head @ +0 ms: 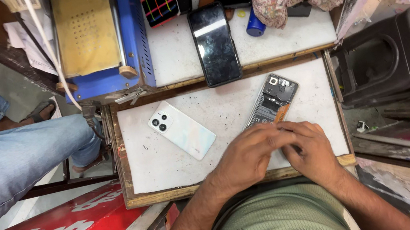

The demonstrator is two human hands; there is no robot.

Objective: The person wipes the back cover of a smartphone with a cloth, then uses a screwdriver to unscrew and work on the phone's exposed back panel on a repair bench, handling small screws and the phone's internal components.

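Back cover (182,129) is off, lying left; both my hands (250,155) (311,148) press together on the opened phone (272,99) — internals exposed, reassembly outstanding.

On the lower board (144,175), the back cover (182,129) lies left of the opened phone (272,99), whose near end both hands (278,150) cover, perhaps touching it; a second phone (214,43) lies behind them.

Left hand (244,154): bare, palm down, fingers curled, forearm angling in from lower left. Right hand (311,149): bare, palm down, fingers bent toward the left hand, fingertips touching it; grip state of both unclear.
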